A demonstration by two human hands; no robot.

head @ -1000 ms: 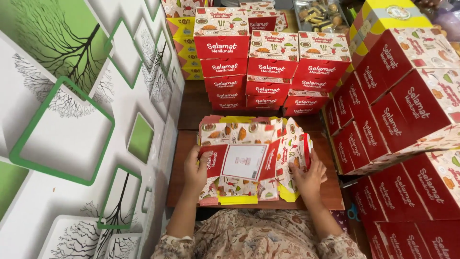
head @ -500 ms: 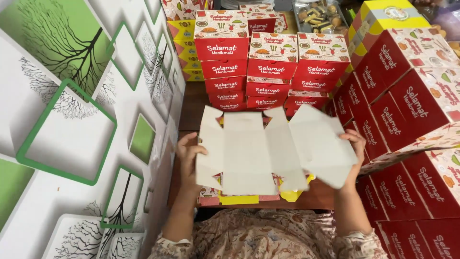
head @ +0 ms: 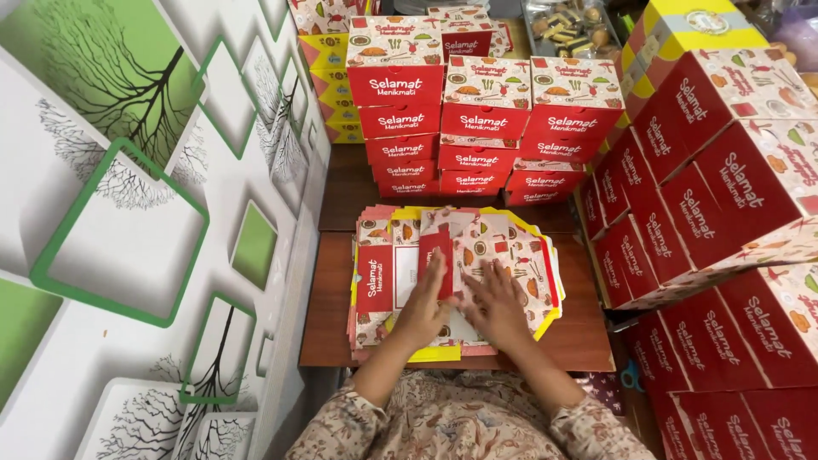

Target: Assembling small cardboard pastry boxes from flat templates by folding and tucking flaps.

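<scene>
- Flat, unfolded carton blank [head: 494,255], printed red-and-cream card, tops a stack on the wooden counter [head: 332,332].
- Left hand [head: 423,308] and right hand [head: 497,305] press it, grip released, palms flat.
- Glossy assembled red boxes [head: 477,128] wall the stack behind and rightward.

Folded red boxes [head: 477,128] with patterned lids stand stacked in three columns at the far edge of the brown wooden table [head: 332,307]. More red boxes [head: 724,187] lean in a tall heap along the right side (a yellow box [head: 682,25] sits on top of them). Yellow cartons [head: 328,81] are piled in the far left corner. The wall [head: 128,213] on the left bears green-framed squares with tree drawings.
</scene>
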